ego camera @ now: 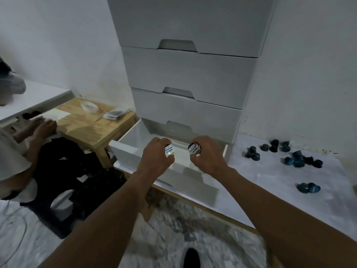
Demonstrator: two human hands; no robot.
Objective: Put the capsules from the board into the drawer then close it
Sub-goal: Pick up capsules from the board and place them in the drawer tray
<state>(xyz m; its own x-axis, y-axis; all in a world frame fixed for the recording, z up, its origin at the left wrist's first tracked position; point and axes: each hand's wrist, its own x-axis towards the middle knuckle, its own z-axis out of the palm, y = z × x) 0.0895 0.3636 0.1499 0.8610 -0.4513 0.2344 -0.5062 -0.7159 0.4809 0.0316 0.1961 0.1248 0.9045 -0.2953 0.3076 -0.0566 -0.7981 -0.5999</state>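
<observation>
While both hands hang over the open bottom drawer (pixel 135 144) of the white plastic drawer tower (pixel 189 78), each is curled closed around one coffee capsule. The left hand (pixel 154 159) pinches the left capsule (pixel 170 151) between thumb and fingertips with its printed foil lid turned up toward the camera; the right hand (pixel 207 157) grips the right capsule (pixel 194 149) the same way, lid also showing. Both capsules are in the air above the drawer's cavity, not yet let go.

The remaining capsules (pixel 289 155) lie scattered on the white board (pixel 270 190) to the right of the tower, dark and blue ones in a loose cluster, with a separate pair of blue capsules (pixel 308 188) nearer the front edge.

Judging by their look, these are small, light, thin-walled cups with a foil face. They should be stiff enough for a fingertip pinch but liable to dent if squeezed hard, and the foil could puncture under a nail. Taking them by the side wall or under the rim, as here, seems safest. Being smooth and tapered, they may slip or roll, so a low release into the drawer would suit better than a toss. The drawer itself looks light and should slide shut with a push on its front panel (pixel 185 185).

At the left edge, another person's hand (pixel 43 126) rests near a wooden stool (pixel 90 124), apart from this work.
</observation>
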